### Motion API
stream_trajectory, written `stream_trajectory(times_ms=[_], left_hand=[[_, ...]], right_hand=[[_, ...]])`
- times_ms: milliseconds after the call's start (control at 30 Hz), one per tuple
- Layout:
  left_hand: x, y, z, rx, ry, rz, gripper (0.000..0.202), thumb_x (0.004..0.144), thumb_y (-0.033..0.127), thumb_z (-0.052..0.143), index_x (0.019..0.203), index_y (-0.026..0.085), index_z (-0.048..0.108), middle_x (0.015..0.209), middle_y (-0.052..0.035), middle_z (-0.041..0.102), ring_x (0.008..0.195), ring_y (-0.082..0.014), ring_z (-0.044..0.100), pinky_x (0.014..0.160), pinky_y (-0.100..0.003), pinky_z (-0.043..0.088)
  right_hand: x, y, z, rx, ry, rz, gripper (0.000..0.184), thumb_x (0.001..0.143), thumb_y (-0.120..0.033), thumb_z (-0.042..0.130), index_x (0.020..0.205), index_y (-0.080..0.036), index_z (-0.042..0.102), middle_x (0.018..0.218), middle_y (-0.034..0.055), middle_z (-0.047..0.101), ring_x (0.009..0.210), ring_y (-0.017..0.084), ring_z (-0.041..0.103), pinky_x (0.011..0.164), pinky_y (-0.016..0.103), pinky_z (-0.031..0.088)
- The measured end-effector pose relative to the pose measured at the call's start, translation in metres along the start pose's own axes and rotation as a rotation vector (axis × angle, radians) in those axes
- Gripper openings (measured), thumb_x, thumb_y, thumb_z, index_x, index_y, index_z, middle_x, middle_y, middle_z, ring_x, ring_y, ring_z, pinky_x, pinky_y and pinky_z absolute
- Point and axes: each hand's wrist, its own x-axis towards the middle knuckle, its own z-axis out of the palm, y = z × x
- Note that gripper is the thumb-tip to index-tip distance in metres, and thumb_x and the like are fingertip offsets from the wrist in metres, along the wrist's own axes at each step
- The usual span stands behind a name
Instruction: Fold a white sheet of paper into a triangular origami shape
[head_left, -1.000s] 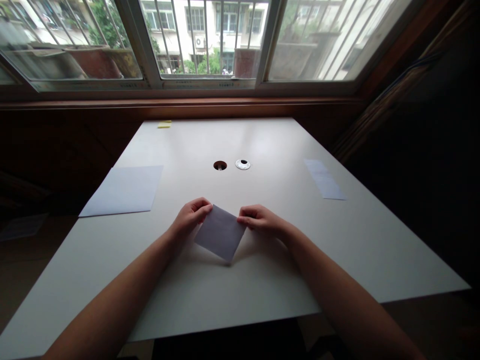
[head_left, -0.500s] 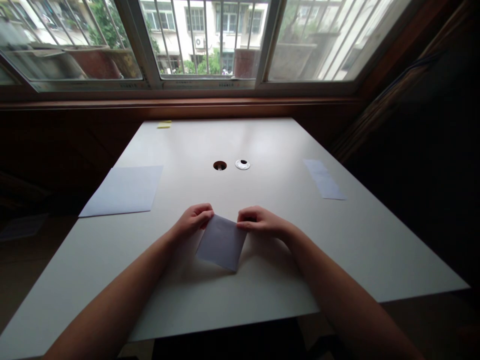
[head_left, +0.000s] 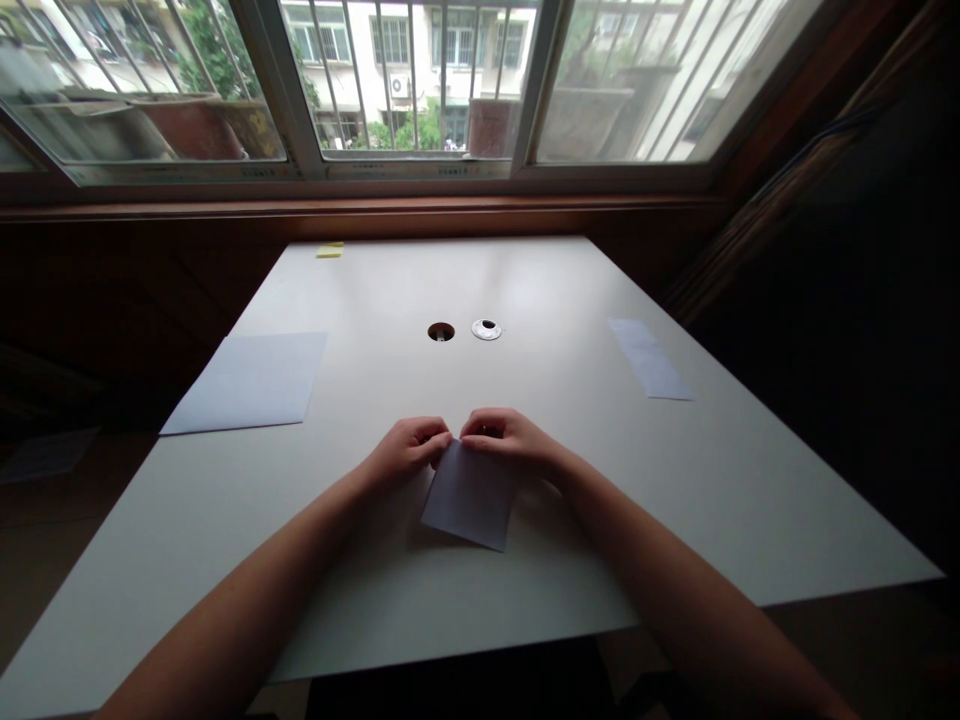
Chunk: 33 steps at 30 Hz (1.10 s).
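Note:
A small, roughly square sheet of paper [head_left: 471,500] hangs tilted between my hands, just above the near middle of the white table [head_left: 555,590]. My left hand [head_left: 412,445] pinches its upper left corner between thumb and fingers. Close beside it, my right hand [head_left: 514,438] is closed on the top edge, the thumb and forefinger nearly meeting the left fingertips. Part of the paper's upper right side is hidden behind the right hand.
A larger stack or sheet of white paper [head_left: 247,380] lies at the left edge. On the right lies a narrow paper strip [head_left: 651,360]. Farther back are a round cable hole [head_left: 441,332], its loose cover [head_left: 487,330] and yellow sticky notes [head_left: 330,250]. A window [head_left: 420,90] stands behind.
My hands have come closer together along the paper's top edge; the left moved right and the right shifted slightly left. The paper has swung a little to the right.

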Motion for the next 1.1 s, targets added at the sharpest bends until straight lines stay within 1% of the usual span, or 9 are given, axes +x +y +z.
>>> stream_trajectory(times_ms=[267, 367, 500, 600, 700, 800, 967, 1100], left_hand=[[0.001, 0.003, 0.003, 0.090, 0.000, 0.022, 0.029, 0.088, 0.040, 0.051, 0.076, 0.017, 0.064, 0.067, -0.0002, 0.059, 0.068, -0.0158, 0.053, 0.061, -0.024, 0.039], [0.001, 0.003, 0.005, 0.098, -0.007, 0.027, 0.029, 0.087, 0.040, 0.052, 0.074, 0.016, 0.063, 0.066, 0.0002, 0.057, 0.067, -0.0153, 0.051, 0.060, -0.023, 0.038], [0.002, 0.002, 0.004, 0.057, -0.014, 0.027, 0.029, 0.087, 0.040, 0.053, 0.073, 0.016, 0.063, 0.066, 0.0010, 0.057, 0.066, -0.0143, 0.051, 0.061, -0.023, 0.037], [0.001, 0.001, 0.002, -0.035, -0.002, -0.012, 0.028, 0.086, 0.040, 0.055, 0.074, 0.016, 0.062, 0.064, 0.0017, 0.055, 0.064, -0.0134, 0.050, 0.060, -0.023, 0.037], [0.001, 0.001, 0.000, -0.131, 0.028, -0.061, 0.028, 0.086, 0.040, 0.056, 0.073, 0.016, 0.060, 0.061, 0.0026, 0.052, 0.061, -0.0125, 0.048, 0.059, -0.023, 0.036], [-0.001, -0.001, -0.003, -0.181, 0.071, -0.066, 0.030, 0.086, 0.041, 0.057, 0.070, 0.016, 0.058, 0.060, 0.0026, 0.050, 0.060, -0.0120, 0.046, 0.058, -0.023, 0.035], [-0.002, -0.007, -0.008, -0.318, 0.207, -0.078, 0.030, 0.085, 0.041, 0.060, 0.068, 0.016, 0.057, 0.059, 0.0032, 0.047, 0.058, -0.0106, 0.042, 0.054, -0.022, 0.031], [-0.003, -0.012, -0.011, -0.449, 0.294, -0.082, 0.027, 0.081, 0.038, 0.063, 0.067, 0.016, 0.056, 0.057, 0.0039, 0.044, 0.055, -0.0094, 0.039, 0.051, -0.020, 0.029]], right_hand=[[0.002, -0.001, 0.004, 0.038, -0.003, 0.024, 0.027, 0.082, -0.044, 0.066, 0.082, -0.016, 0.068, 0.077, 0.0026, 0.064, 0.075, 0.017, 0.057, 0.067, 0.027, 0.043], [0.002, -0.002, 0.006, 0.036, 0.001, 0.033, 0.025, 0.082, -0.042, 0.066, 0.080, -0.017, 0.067, 0.077, 0.0019, 0.062, 0.075, 0.017, 0.055, 0.067, 0.027, 0.042], [0.001, -0.002, 0.006, 0.050, -0.004, 0.038, 0.021, 0.082, -0.038, 0.065, 0.079, -0.017, 0.066, 0.076, 0.0007, 0.060, 0.074, 0.016, 0.053, 0.067, 0.026, 0.040], [0.001, -0.002, 0.004, 0.100, -0.010, 0.056, 0.019, 0.081, -0.036, 0.066, 0.078, -0.017, 0.064, 0.074, -0.0002, 0.058, 0.072, 0.015, 0.052, 0.065, 0.026, 0.038], [-0.001, -0.002, 0.002, 0.164, 0.002, 0.076, 0.019, 0.080, -0.036, 0.067, 0.077, -0.017, 0.063, 0.072, -0.0008, 0.057, 0.070, 0.014, 0.050, 0.063, 0.025, 0.036], [-0.002, -0.001, -0.001, 0.200, 0.017, 0.084, 0.020, 0.079, -0.036, 0.068, 0.076, -0.017, 0.063, 0.072, -0.0012, 0.056, 0.069, 0.014, 0.049, 0.062, 0.025, 0.035], [-0.003, 0.003, -0.008, 0.211, 0.056, 0.068, 0.019, 0.079, -0.035, 0.068, 0.076, -0.017, 0.064, 0.074, 0.0002, 0.057, 0.072, 0.015, 0.050, 0.066, 0.026, 0.036], [-0.004, 0.008, -0.013, 0.238, 0.094, 0.056, 0.019, 0.078, -0.035, 0.068, 0.075, -0.017, 0.063, 0.072, 0.0000, 0.056, 0.072, 0.015, 0.049, 0.067, 0.027, 0.036]])
